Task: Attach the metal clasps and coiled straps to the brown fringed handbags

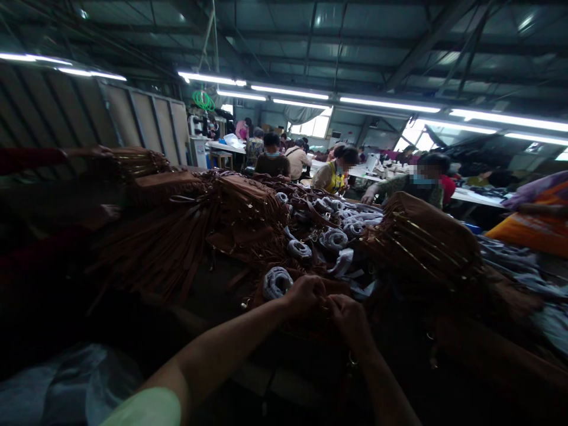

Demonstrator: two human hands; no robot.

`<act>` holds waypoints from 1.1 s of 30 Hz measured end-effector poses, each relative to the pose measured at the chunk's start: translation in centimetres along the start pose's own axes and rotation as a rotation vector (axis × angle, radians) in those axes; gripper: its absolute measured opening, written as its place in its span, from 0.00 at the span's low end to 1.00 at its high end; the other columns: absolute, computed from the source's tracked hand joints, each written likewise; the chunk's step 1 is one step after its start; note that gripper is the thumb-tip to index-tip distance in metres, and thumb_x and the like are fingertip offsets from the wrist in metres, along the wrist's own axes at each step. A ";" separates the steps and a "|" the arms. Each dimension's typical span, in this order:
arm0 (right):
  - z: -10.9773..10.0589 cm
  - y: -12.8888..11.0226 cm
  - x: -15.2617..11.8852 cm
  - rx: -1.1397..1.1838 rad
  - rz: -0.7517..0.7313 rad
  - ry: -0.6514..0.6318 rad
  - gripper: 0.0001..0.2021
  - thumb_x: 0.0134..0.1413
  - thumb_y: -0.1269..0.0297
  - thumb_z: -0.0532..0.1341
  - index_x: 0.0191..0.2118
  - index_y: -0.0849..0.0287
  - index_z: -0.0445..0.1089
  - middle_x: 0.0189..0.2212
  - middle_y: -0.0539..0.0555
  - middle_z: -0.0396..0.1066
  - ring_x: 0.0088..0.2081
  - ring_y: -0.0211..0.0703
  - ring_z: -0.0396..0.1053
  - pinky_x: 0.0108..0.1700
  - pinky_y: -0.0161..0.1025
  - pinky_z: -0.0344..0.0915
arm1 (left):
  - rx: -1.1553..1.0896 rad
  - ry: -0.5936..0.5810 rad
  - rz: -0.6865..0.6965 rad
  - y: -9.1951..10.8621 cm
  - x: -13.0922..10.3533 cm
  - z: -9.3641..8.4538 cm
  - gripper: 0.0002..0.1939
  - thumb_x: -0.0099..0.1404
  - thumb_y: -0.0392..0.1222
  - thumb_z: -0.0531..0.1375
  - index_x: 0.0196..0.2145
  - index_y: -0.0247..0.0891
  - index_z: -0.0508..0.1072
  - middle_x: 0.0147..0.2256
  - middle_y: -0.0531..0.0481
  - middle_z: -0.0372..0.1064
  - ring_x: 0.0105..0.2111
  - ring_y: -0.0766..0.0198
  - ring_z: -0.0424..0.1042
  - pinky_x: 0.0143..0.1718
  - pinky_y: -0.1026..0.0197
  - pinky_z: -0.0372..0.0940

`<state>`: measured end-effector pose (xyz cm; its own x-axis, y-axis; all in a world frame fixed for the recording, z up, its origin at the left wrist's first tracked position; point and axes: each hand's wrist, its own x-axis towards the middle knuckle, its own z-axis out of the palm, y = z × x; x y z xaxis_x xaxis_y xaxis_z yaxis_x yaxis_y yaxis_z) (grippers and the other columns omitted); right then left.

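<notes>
Both of my hands are close together low in the centre, over a brown fringed leather piece point(341, 286). My left hand point(306, 294) has its fingers pinched, and just right of it my right hand point(348, 316) is pinched too. Whatever lies between the fingertips is too small and dark to make out. A wrapped pale coil point(277, 283) rests just left of my left hand. Beyond the hands lie more pale coils point(333, 239) among brown straps and metal rings.
Brown fringed bags point(248, 198) are heaped at centre left, and a stack with gold zips point(426, 236) stands at the right. Several people work at tables behind. An orange garment point(532, 222) shows at far right; clear plastic point(66, 384) lies lower left.
</notes>
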<state>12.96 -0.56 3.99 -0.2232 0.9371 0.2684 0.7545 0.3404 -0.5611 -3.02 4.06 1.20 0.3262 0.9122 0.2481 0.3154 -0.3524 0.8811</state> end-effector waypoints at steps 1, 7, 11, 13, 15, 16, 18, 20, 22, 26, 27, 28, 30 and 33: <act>0.1 -0.1 0.0 -0.025 -0.013 -0.006 0.16 0.57 0.61 0.50 0.31 0.60 0.74 0.32 0.57 0.74 0.34 0.43 0.70 0.38 0.36 0.61 | 0.012 -0.001 -0.007 -0.1 0.0 0.0 0.07 0.47 0.33 0.63 0.28 0.32 0.73 0.28 0.52 0.72 0.27 0.67 0.68 0.26 0.68 0.58; -0.1 -0.6 -0.1 -0.115 -0.068 -0.049 0.15 0.57 0.67 0.50 0.27 0.59 0.72 0.28 0.54 0.71 0.30 0.38 0.68 0.34 0.33 0.58 | 0.059 0.006 -0.044 -0.3 0.0 0.5 0.08 0.47 0.35 0.65 0.27 0.32 0.73 0.25 0.53 0.69 0.26 0.69 0.65 0.24 0.69 0.55; -0.1 -0.8 -0.2 -0.157 -0.041 -0.064 0.15 0.58 0.69 0.49 0.29 0.59 0.71 0.29 0.53 0.71 0.30 0.37 0.67 0.33 0.32 0.56 | 0.103 -0.077 -0.011 0.8 -0.2 -0.3 0.08 0.50 0.36 0.64 0.31 0.33 0.73 0.29 0.52 0.71 0.28 0.67 0.68 0.27 0.69 0.57; 0.0 -0.9 -0.3 -0.170 -0.031 -0.047 0.15 0.59 0.67 0.49 0.30 0.58 0.71 0.30 0.53 0.71 0.31 0.37 0.68 0.34 0.32 0.56 | 0.214 -0.111 0.023 1.8 -0.4 -2.2 0.11 0.53 0.37 0.63 0.37 0.37 0.73 0.32 0.52 0.72 0.31 0.65 0.70 0.31 0.67 0.60; 0.2 -1.0 -0.4 -0.185 -0.033 -0.017 0.15 0.61 0.64 0.49 0.31 0.57 0.72 0.31 0.53 0.71 0.33 0.37 0.68 0.36 0.33 0.56 | 0.400 -0.057 0.041 2.7 -0.8 -5.0 0.13 0.56 0.38 0.61 0.42 0.40 0.72 0.37 0.52 0.73 0.36 0.63 0.70 0.37 0.65 0.62; 0.3 -1.1 -0.4 -0.192 -0.035 -0.001 0.15 0.61 0.62 0.49 0.31 0.57 0.72 0.31 0.53 0.71 0.33 0.38 0.69 0.36 0.33 0.57 | 0.507 -0.010 0.042 3.0 -1.1 -6.6 0.13 0.58 0.38 0.59 0.43 0.41 0.72 0.39 0.50 0.72 0.39 0.61 0.70 0.40 0.63 0.61; 0.6 -1.1 -0.4 -0.194 -0.034 0.013 0.15 0.61 0.61 0.50 0.32 0.57 0.72 0.31 0.53 0.72 0.34 0.39 0.69 0.38 0.33 0.57 | 0.710 0.012 0.004 3.1 -1.7 -9.6 0.13 0.59 0.38 0.58 0.43 0.40 0.73 0.42 0.47 0.71 0.44 0.57 0.68 0.45 0.60 0.60; 0.9 -1.1 -0.2 -0.176 -0.032 0.006 0.15 0.60 0.61 0.50 0.33 0.57 0.73 0.32 0.54 0.73 0.35 0.40 0.70 0.38 0.34 0.58 | 0.826 -0.094 -0.047 2.8 -2.4 -11.7 0.18 0.56 0.36 0.59 0.46 0.41 0.72 0.44 0.46 0.70 0.46 0.56 0.67 0.48 0.59 0.60; 1.1 -1.1 0.1 -0.167 -0.030 0.001 0.15 0.60 0.60 0.50 0.34 0.57 0.74 0.34 0.55 0.73 0.37 0.41 0.71 0.39 0.34 0.59 | 0.854 -0.200 -0.075 2.4 -2.9 -12.6 0.24 0.53 0.34 0.60 0.49 0.43 0.71 0.45 0.47 0.69 0.46 0.57 0.68 0.48 0.60 0.60; 1.1 -1.4 0.6 -0.207 -0.020 -0.001 0.15 0.61 0.60 0.50 0.42 0.57 0.72 0.39 0.56 0.73 0.40 0.43 0.71 0.41 0.36 0.61 | 0.906 -0.112 -0.095 3.0 -3.4 -12.6 0.21 0.50 0.41 0.62 0.44 0.42 0.74 0.41 0.46 0.68 0.41 0.55 0.70 0.41 0.60 0.63; 1.0 -1.6 0.6 -0.220 -0.016 -0.005 0.16 0.61 0.59 0.50 0.45 0.57 0.71 0.41 0.57 0.73 0.41 0.44 0.71 0.41 0.37 0.62 | 0.916 -0.062 -0.100 3.5 -3.4 -12.4 0.19 0.50 0.43 0.62 0.41 0.41 0.75 0.39 0.46 0.68 0.39 0.56 0.70 0.39 0.61 0.63; 0.9 -1.9 0.5 -0.233 -0.008 -0.002 0.17 0.61 0.59 0.49 0.47 0.58 0.70 0.42 0.58 0.72 0.41 0.46 0.71 0.41 0.38 0.62 | 0.916 -0.001 -0.103 4.1 -3.5 -12.2 0.18 0.50 0.46 0.62 0.39 0.39 0.75 0.39 0.46 0.67 0.37 0.56 0.70 0.37 0.61 0.63; 0.6 -2.7 0.2 -0.247 -0.002 0.022 0.20 0.61 0.56 0.49 0.52 0.60 0.66 0.46 0.60 0.70 0.43 0.49 0.71 0.42 0.41 0.64 | 0.887 0.133 -0.107 5.4 -3.8 -11.6 0.18 0.50 0.48 0.62 0.37 0.37 0.73 0.38 0.46 0.67 0.34 0.58 0.70 0.34 0.61 0.63; 0.4 -4.2 -0.7 -0.167 -0.075 0.050 0.27 0.58 0.50 0.52 0.60 0.57 0.58 0.53 0.60 0.65 0.48 0.50 0.68 0.45 0.43 0.65 | 0.790 0.290 -0.138 6.8 -4.7 -9.8 0.18 0.50 0.48 0.62 0.36 0.35 0.69 0.35 0.47 0.67 0.33 0.59 0.69 0.33 0.61 0.61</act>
<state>9.72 -2.63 5.89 -0.2552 0.9031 0.3454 0.8296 0.3880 -0.4015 -11.17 -0.53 9.95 0.0324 0.9372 0.3474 0.8999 -0.1786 0.3979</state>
